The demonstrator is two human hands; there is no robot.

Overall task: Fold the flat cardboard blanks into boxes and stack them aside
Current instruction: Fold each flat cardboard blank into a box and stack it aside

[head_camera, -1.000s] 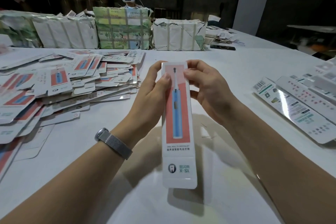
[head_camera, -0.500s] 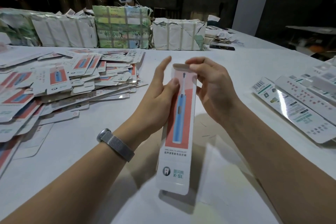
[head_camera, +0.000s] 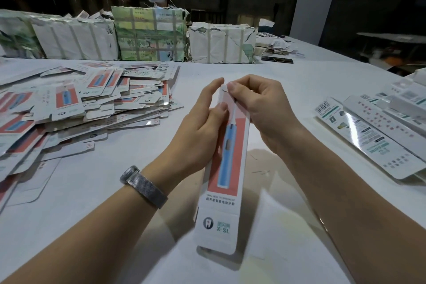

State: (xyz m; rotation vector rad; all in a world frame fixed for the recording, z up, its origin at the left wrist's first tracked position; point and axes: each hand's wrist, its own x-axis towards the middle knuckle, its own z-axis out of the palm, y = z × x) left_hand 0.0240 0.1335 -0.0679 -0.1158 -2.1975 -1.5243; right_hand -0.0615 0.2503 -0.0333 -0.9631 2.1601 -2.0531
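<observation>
both hands hold one long narrow box (head_camera: 224,182) above the white table (head_camera: 265,90) in the middle of the view, its far end up between the fingers and its near end tilted down toward the table; the left hand (head_camera: 202,127) cups the box's left side, thumb pressed on the printed front and forefinger straight up beside the far end; the right hand (head_camera: 260,108) has its fingers curled, pinching the flap at the far end; a loose heap of flat blanks (head_camera: 76,108) lies at the left, folded boxes (head_camera: 378,127) lie at the right, wrapped bundles (head_camera: 147,34) line the far edge
</observation>
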